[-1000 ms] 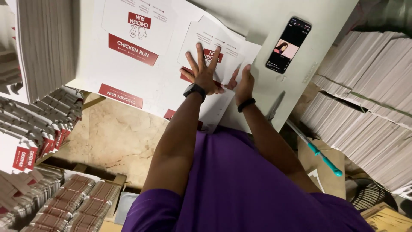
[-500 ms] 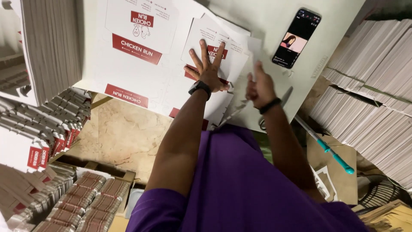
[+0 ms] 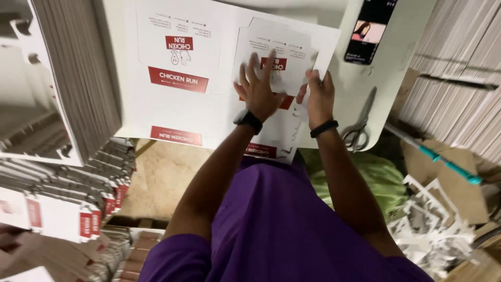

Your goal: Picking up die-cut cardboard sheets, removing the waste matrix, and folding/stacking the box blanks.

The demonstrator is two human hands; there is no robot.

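A small flat carton blank [image 3: 274, 78], white with red bands and grey print, is seen lying on the desk [image 3: 396, 52]. It is die-cut, with notched flaps along its near edge, and part of it hangs over the desk's near edge. It rests on top of a larger blank [image 3: 177, 78] of the same white and red kind, which spreads away to its left.

The left hand [image 3: 259, 89] is laid flat on the small blank, fingers spread wide and palm down, holding nothing but pressing the card. A black watch [image 3: 248, 120] is worn on its wrist. The right hand [image 3: 319, 96] is set at the small blank's right edge, fingers curled and drawn together over that edge; whether the card is truly pinched between thumb and fingers cannot be told. A black band [image 3: 324, 128] is worn on that wrist.

Just right of the small blank, scissors [image 3: 359, 125] are lying on the desk, apart from the right hand. Beyond them, further from the blank, a phone [image 3: 370, 28] with a lit screen is seen. Left of the blanks, a tall stack [image 3: 78, 73] of flat card stands on edge. Right of the desk, more stacked card [image 3: 459, 83] is piled, with white offcuts [image 3: 433, 224] heaped below it.
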